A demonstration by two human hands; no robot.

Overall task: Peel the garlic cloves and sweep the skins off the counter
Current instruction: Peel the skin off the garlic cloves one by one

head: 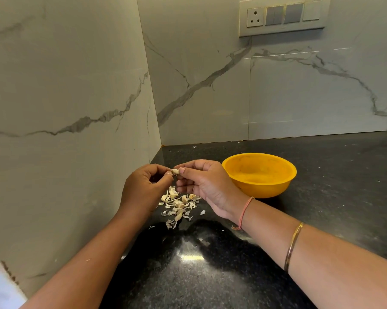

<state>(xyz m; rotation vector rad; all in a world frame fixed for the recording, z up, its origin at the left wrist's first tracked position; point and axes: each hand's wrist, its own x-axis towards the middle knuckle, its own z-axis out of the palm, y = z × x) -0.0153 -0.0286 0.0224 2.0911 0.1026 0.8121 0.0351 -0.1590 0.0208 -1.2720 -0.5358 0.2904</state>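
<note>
A small pale garlic clove (175,171) is held in the air between both hands, above the black counter (210,275). My left hand (143,188) pinches its left end with thumb and fingertips. My right hand (201,184) pinches its right end, thumb on top. Directly below lies a loose pile of garlic cloves and papery skins (178,206) on the counter. A yellow bowl (259,175) stands just right of my right hand; its inside looks bare.
The counter meets marble walls at the left and back, forming a corner (162,145) behind the hands. A switch panel (284,16) hangs on the back wall. Small skin flecks dot the counter around the pile and near the back edge.
</note>
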